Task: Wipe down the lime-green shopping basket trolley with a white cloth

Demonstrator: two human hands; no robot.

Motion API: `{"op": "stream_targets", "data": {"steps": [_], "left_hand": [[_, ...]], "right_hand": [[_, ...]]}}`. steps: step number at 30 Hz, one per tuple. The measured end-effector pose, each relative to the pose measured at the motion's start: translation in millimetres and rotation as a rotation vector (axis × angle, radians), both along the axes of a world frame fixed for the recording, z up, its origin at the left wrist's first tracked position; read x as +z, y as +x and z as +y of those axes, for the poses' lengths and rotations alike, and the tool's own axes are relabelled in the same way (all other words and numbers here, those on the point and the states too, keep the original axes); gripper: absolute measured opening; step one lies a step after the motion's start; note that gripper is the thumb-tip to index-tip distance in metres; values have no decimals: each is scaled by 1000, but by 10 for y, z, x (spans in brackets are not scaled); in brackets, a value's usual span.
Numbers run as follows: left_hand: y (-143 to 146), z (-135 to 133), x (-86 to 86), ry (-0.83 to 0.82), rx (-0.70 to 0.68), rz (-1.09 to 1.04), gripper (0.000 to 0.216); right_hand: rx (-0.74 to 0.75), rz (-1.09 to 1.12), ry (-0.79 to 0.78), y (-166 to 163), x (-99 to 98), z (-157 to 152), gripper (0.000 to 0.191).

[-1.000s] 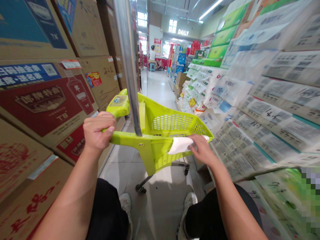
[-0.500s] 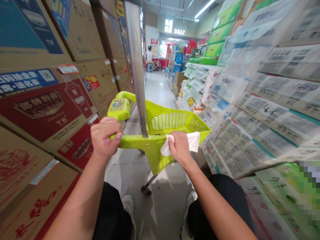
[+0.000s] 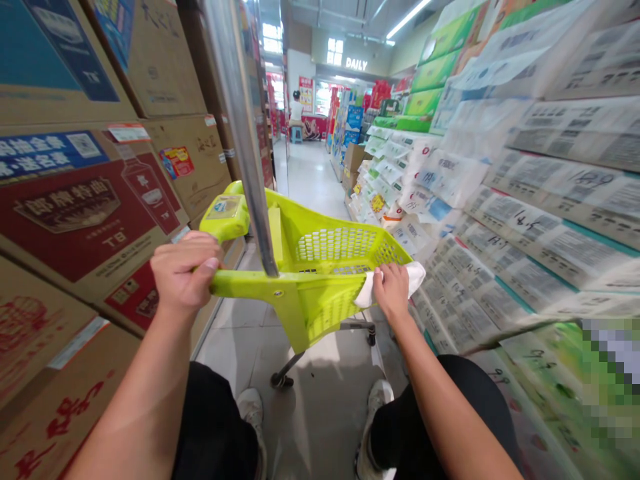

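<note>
A lime-green shopping cart (image 3: 295, 300) stands in front of me, with a perforated basket and an upright metal pole (image 3: 245, 147). My left hand (image 3: 185, 267) is closed around the left end of its green handle (image 3: 240, 283). On the right, my right hand (image 3: 393, 288) presses a white cloth (image 3: 367, 292) over the basket's near rim, fingers curled over the edge. Part of the cloth sticks out past the fingers to the right. Inside the basket only the slotted green floor and walls show.
Stacked cardboard cartons (image 3: 75, 213) line the left side closely. Piles of wrapped paper packs (image 3: 545, 220) rise on the right. Along the tiled aisle (image 3: 313, 180), a person (image 3: 297, 110) is far ahead near a blue stool (image 3: 297, 134). Cart wheels (image 3: 283, 381) sit near my shoes.
My right hand has slid right along the basket rim with the cloth. My left hand and the handle have shifted left, and the cart has turned slightly, its pole leaning more left in view.
</note>
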State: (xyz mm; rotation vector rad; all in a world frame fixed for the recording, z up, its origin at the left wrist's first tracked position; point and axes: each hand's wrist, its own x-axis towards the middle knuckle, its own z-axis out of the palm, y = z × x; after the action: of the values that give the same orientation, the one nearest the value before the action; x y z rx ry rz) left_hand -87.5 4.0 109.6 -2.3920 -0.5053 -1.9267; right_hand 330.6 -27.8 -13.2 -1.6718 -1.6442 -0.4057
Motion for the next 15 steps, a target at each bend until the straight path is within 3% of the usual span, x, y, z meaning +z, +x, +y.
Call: {"op": "stream_targets", "data": {"steps": [8,11,15], "left_hand": [[45,-123,1,17,24,20,44],[46,-134,0,32,10,63,42],[32,-84,-14,44,-4,88,40]], "right_hand": [[402,19,-53,-955,338,-369,36],[504,-7,-75,-805,412,-325,33],[262,-79,-112,-155,291,-142,45]]}}
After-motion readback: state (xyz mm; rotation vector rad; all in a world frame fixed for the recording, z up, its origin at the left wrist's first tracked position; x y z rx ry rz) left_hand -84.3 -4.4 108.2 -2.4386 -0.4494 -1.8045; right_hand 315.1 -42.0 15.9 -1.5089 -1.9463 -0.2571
